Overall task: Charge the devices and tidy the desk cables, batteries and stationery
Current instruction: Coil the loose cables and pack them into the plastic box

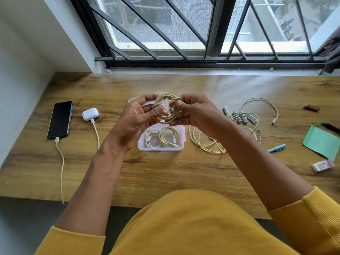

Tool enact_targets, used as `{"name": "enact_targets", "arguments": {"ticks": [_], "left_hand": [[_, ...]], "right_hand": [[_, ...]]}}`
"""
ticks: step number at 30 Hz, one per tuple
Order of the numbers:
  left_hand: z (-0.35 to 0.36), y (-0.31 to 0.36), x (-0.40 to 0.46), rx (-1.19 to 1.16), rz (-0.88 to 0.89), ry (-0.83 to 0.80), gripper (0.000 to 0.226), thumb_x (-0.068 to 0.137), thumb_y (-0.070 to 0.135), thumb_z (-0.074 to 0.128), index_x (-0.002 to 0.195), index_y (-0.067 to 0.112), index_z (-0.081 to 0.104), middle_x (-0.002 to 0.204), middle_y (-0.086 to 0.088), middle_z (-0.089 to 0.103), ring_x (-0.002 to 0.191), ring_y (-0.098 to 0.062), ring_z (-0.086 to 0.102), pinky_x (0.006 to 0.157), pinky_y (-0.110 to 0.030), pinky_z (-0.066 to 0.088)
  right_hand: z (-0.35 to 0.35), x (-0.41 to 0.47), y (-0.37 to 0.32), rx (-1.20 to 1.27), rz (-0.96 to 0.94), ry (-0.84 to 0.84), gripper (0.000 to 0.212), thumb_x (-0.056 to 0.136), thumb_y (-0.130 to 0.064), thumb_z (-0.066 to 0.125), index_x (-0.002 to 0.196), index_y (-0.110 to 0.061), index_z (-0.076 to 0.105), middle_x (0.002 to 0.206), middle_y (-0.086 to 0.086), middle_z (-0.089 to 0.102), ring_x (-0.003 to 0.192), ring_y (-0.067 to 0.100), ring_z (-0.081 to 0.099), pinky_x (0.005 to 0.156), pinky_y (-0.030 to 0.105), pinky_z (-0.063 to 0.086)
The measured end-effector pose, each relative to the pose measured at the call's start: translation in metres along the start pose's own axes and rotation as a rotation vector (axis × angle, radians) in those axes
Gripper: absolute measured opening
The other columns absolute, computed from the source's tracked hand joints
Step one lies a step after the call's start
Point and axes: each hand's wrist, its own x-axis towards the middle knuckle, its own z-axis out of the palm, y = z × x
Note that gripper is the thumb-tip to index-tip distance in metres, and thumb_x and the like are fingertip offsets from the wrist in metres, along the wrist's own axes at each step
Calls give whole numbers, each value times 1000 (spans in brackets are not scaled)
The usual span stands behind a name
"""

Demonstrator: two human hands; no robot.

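Observation:
Both hands hold a coiled cream cable (168,107) above the desk's middle. My left hand (136,118) grips the coil's left side with thumb and fingers. My right hand (191,113) pinches its right side where the cable wraps around the loop. Below the hands stands a clear plastic box (181,144) holding two coiled cream cables (161,138). A black phone (59,119) lies at the left with a cable plugged in. A white earbuds case (90,114) beside it is also plugged in. Loose cream cables (257,107) and several white batteries (237,115) lie at the right.
The wooden desk (165,177) runs under a barred window. At the far right lie a green paper (321,142), a blue pen (276,148), a green pen (330,126), an eraser (322,165) and a small red object (311,107). The box's lid (132,99) lies behind the hands.

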Motion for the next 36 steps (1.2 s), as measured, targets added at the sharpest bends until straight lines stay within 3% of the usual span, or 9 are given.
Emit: {"name": "enact_targets", "arguments": {"ticks": [2, 6, 10, 15, 18, 22, 26, 29, 36], "left_hand": [[-4, -1, 2, -37, -54, -13, 47, 91, 6, 74, 132, 11, 52, 100, -2, 75, 90, -16, 70, 82, -34, 57], [-5, -5, 6, 73, -140, -49, 38, 89, 15, 70, 121, 17, 50, 91, 5, 67, 84, -12, 61, 76, -32, 43], [-2, -12, 10, 293, -117, 29, 39, 91, 7, 79, 119, 13, 52, 90, 1, 70, 82, -13, 66, 68, -24, 51], [-16, -26, 9, 509, -97, 196, 39, 82, -1, 87, 112, 12, 64, 98, -16, 78, 83, -27, 76, 77, -46, 65], [-19, -39, 4, 613, -92, 274, 32, 78, 0, 91, 100, 13, 74, 93, -12, 79, 85, -30, 79, 78, -49, 67], [-16, -54, 0, 781, -117, 362, 31, 78, 12, 93, 105, 14, 79, 92, 0, 79, 74, -16, 79, 75, -40, 68], [-13, -66, 1, 885, -109, 407, 38, 75, 27, 95, 109, 20, 78, 84, 2, 78, 75, -16, 78, 79, -41, 66], [-7, -73, 5, 962, -111, 425, 39, 76, 34, 93, 108, 25, 74, 83, 3, 76, 79, -16, 76, 81, -40, 63], [5, -92, 9, 1074, -46, 447, 33, 80, 43, 87, 98, 24, 67, 95, 3, 69, 88, -19, 67, 79, -34, 53]], "right_hand": [[0, 0, 1, 10, 8, -9, 21, 108, -5, 52, 116, 11, 62, 102, 33, 67, 93, 40, 72, 81, 42, 65], [2, 2, 7, 13, 7, -35, 17, 108, -5, 50, 111, 6, 63, 104, 35, 65, 97, 43, 69, 84, 43, 65], [3, 3, 13, -50, 47, -29, 17, 110, -7, 48, 109, 2, 63, 100, 31, 66, 93, 38, 70, 81, 41, 64], [-2, 6, 26, -284, 81, 43, 18, 106, -12, 60, 104, 2, 71, 94, 18, 73, 89, 26, 70, 62, 30, 54], [2, 12, 37, -368, 90, 115, 19, 98, -12, 70, 99, 6, 75, 96, 28, 76, 80, 23, 67, 56, 29, 49], [6, 19, 52, -441, 108, 199, 11, 89, -12, 78, 86, -1, 79, 79, 22, 76, 67, 21, 65, 54, 31, 48], [7, 24, 65, -507, 116, 275, 14, 79, -16, 85, 92, -14, 79, 76, 15, 75, 66, 23, 68, 61, 39, 54], [5, 25, 67, -673, 135, 320, 22, 77, -21, 87, 95, -25, 74, 86, 2, 77, 83, 20, 75, 79, 41, 59], [11, 31, 62, -1149, 137, 328, 13, 83, -23, 78, 92, -27, 70, 94, -5, 73, 93, 21, 69, 77, 36, 58]]}}
